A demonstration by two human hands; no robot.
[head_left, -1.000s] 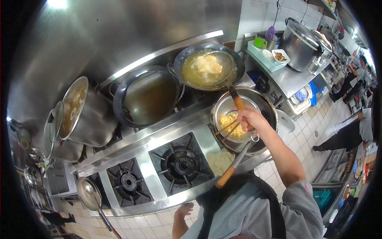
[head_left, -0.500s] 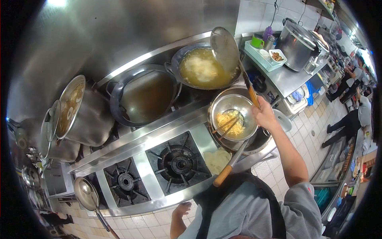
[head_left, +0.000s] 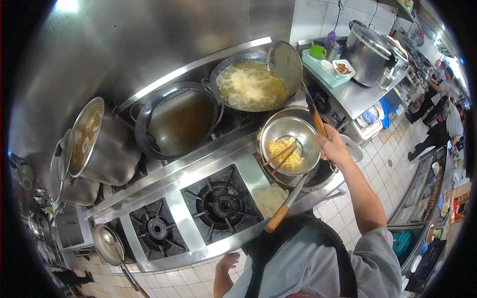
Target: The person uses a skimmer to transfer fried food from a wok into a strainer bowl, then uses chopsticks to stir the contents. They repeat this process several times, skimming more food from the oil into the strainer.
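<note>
My right hand (head_left: 332, 145) is closed around the wooden handle of a large round skimmer (head_left: 285, 67). The skimmer's disc leans at the right side of a wok (head_left: 256, 84) where pale food bubbles in yellow oil. Beside that hand, a metal strainer bowl (head_left: 310, 136) holds yellow fried bits (head_left: 293, 158) and a pair of tongs or sticks, and rests over a larger pot. A wooden-handled tool (head_left: 280, 213) projects from it toward my body. Low at my side, my left hand (head_left: 228, 261) hangs empty with its fingers loosely apart.
A second wok (head_left: 181, 121) of dark liquid and tall stockpots (head_left: 112, 149) stand left. Two burners (head_left: 222, 202) lie in front, with a ladle (head_left: 108, 243) at their left. A side counter (head_left: 357, 97) carries a basket and a large cooker. Other people stand far right.
The skimmer's disc has shifted slightly right and down. The food in the oil bubbles more widely and looks more spread out. My left hand has barely moved.
</note>
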